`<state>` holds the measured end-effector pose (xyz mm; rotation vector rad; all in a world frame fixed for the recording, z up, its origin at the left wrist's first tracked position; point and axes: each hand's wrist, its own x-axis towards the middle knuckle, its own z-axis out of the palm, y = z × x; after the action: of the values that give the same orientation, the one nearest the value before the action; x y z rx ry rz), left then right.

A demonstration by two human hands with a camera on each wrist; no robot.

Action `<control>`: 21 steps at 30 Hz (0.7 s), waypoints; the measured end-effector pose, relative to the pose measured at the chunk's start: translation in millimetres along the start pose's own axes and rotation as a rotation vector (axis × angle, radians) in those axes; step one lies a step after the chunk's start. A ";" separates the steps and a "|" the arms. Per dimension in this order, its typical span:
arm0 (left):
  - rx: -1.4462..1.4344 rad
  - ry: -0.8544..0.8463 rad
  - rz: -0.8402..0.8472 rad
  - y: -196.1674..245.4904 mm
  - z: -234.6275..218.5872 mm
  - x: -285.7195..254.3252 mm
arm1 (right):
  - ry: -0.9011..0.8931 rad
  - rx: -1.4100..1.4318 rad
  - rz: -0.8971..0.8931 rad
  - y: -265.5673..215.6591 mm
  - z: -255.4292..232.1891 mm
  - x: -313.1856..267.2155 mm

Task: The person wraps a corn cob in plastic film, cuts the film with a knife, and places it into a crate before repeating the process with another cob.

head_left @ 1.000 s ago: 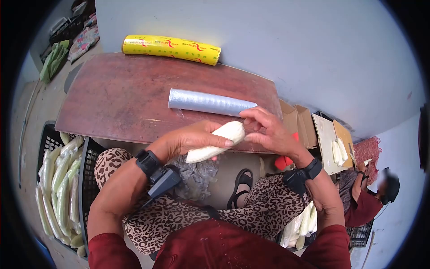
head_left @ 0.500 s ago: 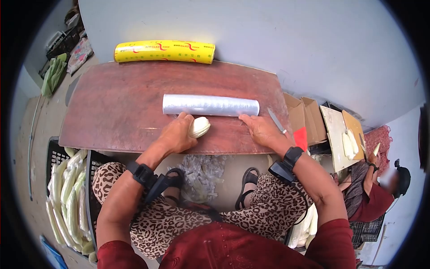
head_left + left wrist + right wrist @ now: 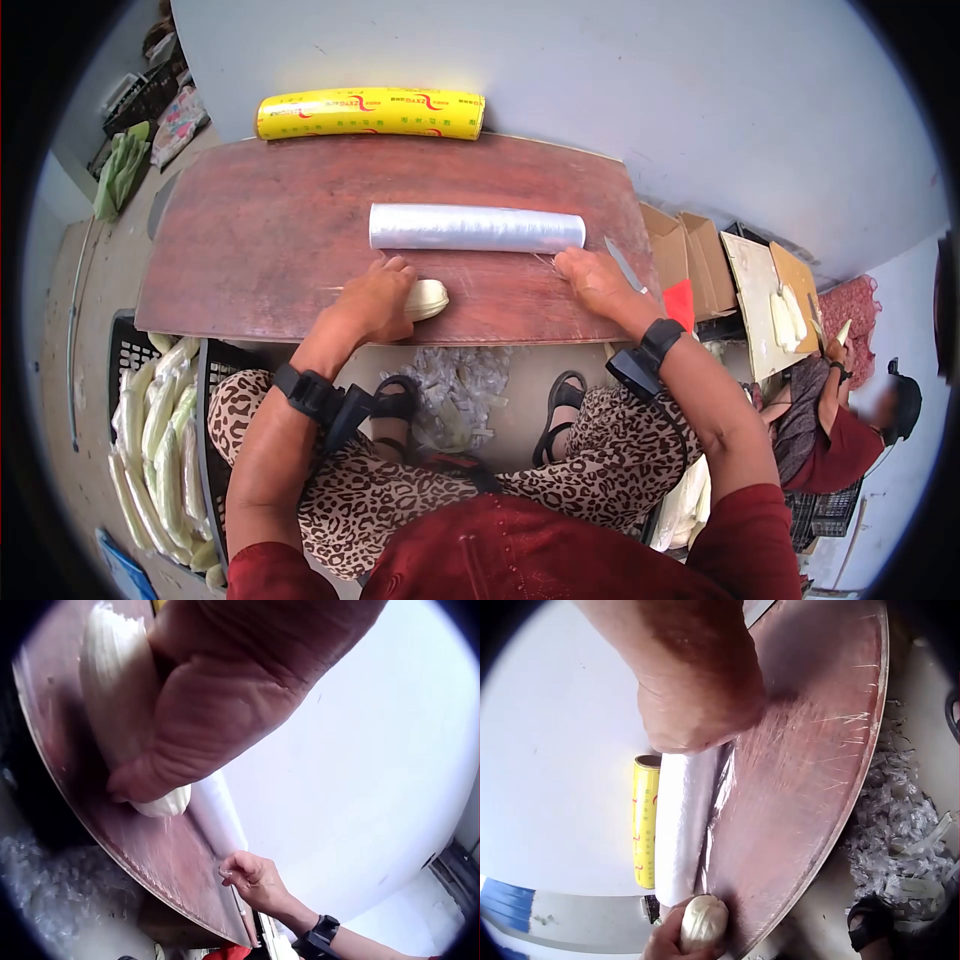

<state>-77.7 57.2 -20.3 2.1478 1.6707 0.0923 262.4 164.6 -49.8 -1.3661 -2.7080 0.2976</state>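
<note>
The left hand [image 3: 370,300] grips a peeled pale corn cob [image 3: 427,299] low over the red-brown table [image 3: 250,240]; in the left wrist view the thumb lies along the cob [image 3: 120,690]. Behind the hands a roll of clear film [image 3: 477,227] lies crosswise. At the roll's right end, the right hand [image 3: 600,285] pinches the loose edge of the film, fingers curled. The right wrist view shows film [image 3: 721,787] stretched along the roll [image 3: 682,825], with the right hand [image 3: 705,682] at one end and the left hand [image 3: 664,937] with the cob at the other.
A yellow roll [image 3: 370,114] lies along the table's back edge. The knife [image 3: 625,266] is right of the right hand, near a red object [image 3: 679,300]. Crates of wrapped cobs [image 3: 160,440] stand at left. Another person [image 3: 840,440] sits at far right.
The cob, earlier between both hands in the air, has come down to the table in the left hand. The right hand has moved to the film's right end; lately the cob has turned more level.
</note>
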 end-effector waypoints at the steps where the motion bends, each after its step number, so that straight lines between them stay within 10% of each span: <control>1: -0.010 -0.010 -0.007 -2.1 -0.2 -0.8 | 0.004 0.047 0.031 0.3 -2.7 -1.8; 15: 0.031 -0.222 -0.206 -9.9 -30.8 -21.3 | -0.142 -0.189 -0.086 -9.2 -15.4 -8.4; 21: -0.020 -0.060 -0.108 -5.0 -38.9 -30.3 | -0.171 -0.251 -0.128 -10.0 -16.9 -9.8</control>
<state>-102.4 40.7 19.4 2.0215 1.7403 0.0130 263.2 153.1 -31.1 -1.2662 -3.0460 0.0677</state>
